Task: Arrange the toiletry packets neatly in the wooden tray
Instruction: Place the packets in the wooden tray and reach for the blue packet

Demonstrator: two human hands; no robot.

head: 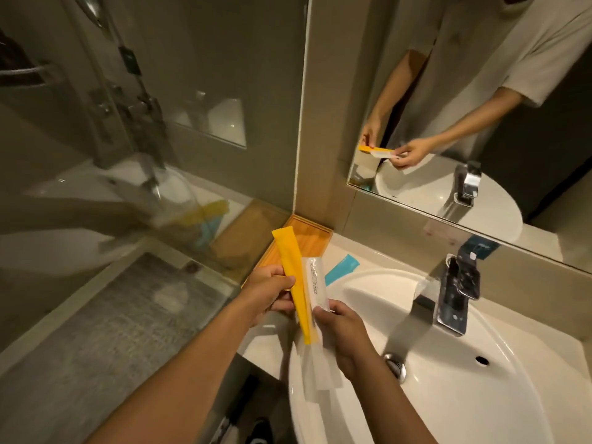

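Observation:
A long yellow packet (290, 267) points up and away, pinched near its middle by my left hand (269, 291). Right beside it is a clear white packet (315, 283) with printed text, gripped at its lower end by my right hand (341, 331). Both packets hover above the sink's left rim, just in front of the wooden tray (312, 233), which sits in the corner of the counter against the wall. Nothing shows in the visible part of the tray. A blue packet (341, 269) lies flat on the counter between the tray and the basin.
A white basin (448, 395) with a chrome faucet (451, 299) fills the right side. A mirror (480, 107) hangs above it and reflects my hands. A glass shower partition (128, 187) stands to the left of the tray.

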